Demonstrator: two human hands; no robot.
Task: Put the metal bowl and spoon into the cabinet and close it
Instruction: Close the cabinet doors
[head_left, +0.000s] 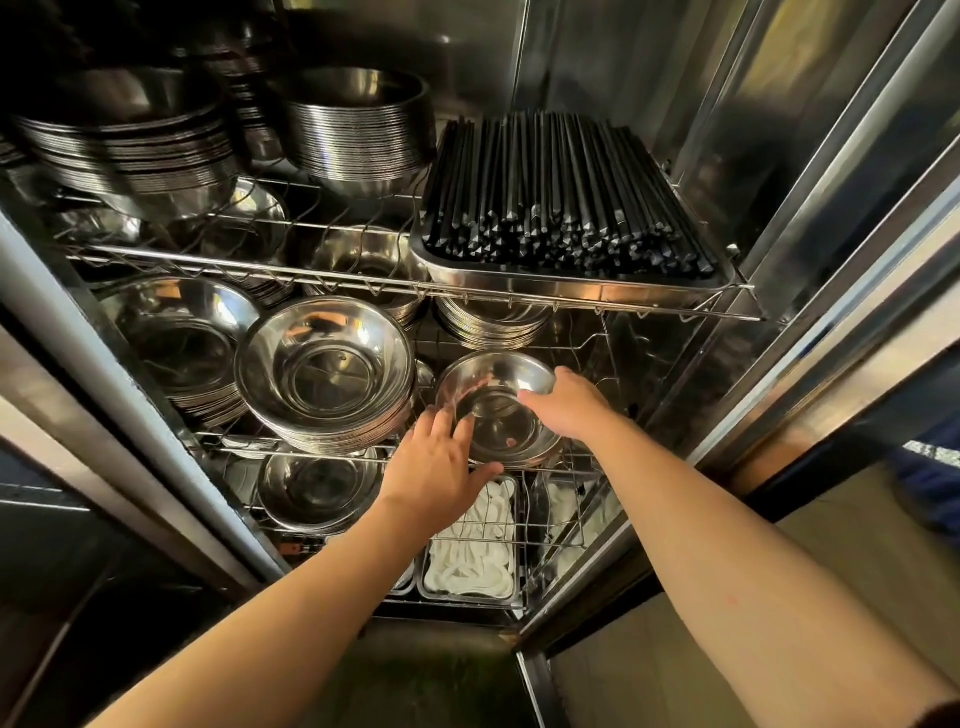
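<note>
A shiny metal bowl (498, 415) sits on top of a short stack of bowls on the middle wire shelf (582, 457) of the open steel cabinet, right of centre. My right hand (566, 402) grips its right rim, thumb over the edge. At the bowl's lower left edge is my left hand (441, 467), fingers spread and touching the rim. No spoon held in either hand. White spoons (475, 551) lie in a steel tray on the shelf below.
A taller stack of metal bowls (324, 371) stands just left of the held bowl. A tray of black chopsticks (561, 202) fills the upper shelf's right side, with more bowl stacks (358, 130) behind. The cabinet door (831, 218) stands open at right.
</note>
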